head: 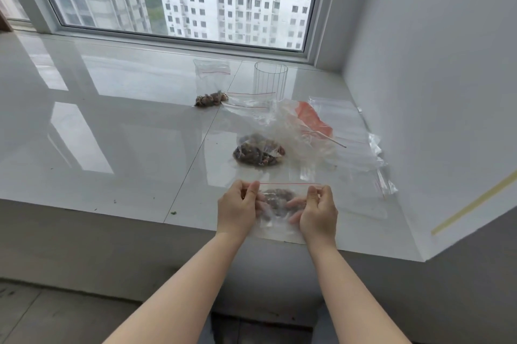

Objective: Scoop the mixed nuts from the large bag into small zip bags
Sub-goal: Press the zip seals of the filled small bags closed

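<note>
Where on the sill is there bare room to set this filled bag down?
Left of the large bag and filled small bag, the sill is bare. Right side is crowded: clear cup, empty zip bags. Both hands pinch the held bag.
</note>
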